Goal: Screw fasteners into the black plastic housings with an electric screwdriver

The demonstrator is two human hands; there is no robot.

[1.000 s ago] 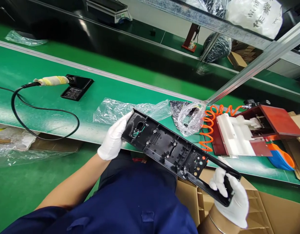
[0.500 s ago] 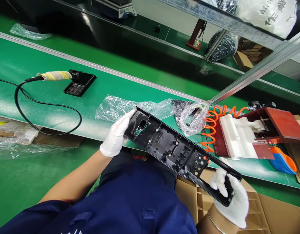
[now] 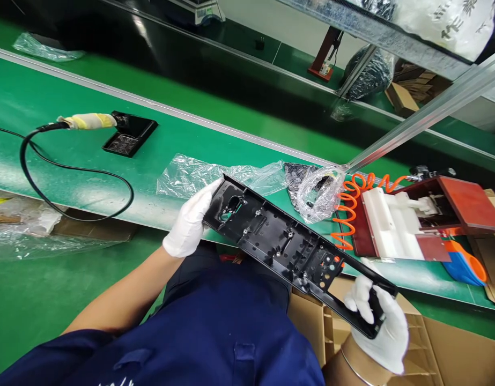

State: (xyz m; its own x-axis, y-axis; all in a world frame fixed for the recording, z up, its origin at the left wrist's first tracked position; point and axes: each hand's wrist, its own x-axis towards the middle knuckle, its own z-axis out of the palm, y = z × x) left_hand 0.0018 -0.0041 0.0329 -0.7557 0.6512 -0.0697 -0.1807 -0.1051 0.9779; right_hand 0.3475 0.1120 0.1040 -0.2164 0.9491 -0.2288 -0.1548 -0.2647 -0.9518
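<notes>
A person in a dark blue work garment (image 3: 215, 332) holds a long, narrow, black moulded-plastic panel (image 3: 267, 230) in both hands, in front of the body and by the near edge of a green-topped workbench (image 3: 82, 96). The left hand (image 3: 189, 222), in a white fabric glove, is clamped on the panel's far-left end; its fingertips are mostly hidden behind the plastic. The right hand (image 3: 379, 327), gloved alike, grips the opposite end, with some fingers curled into a large rectangular opening there. The panel slants down from left to right, its ribbed, screw-post-studded side facing up, and a cardboard box with inner dividers (image 3: 460, 348) sits below its right end. Just beyond the panel, a crumpled clear plastic bag (image 3: 191, 174) lies on the bench, and near it a coiled orange air hose (image 3: 344, 214) runs to a red fixture with white blocks (image 3: 472, 201). Well to the left, a tool with a yellow-and-white taped handle (image 3: 90, 121) and black cable rests in a black stand (image 3: 130, 136).
</notes>
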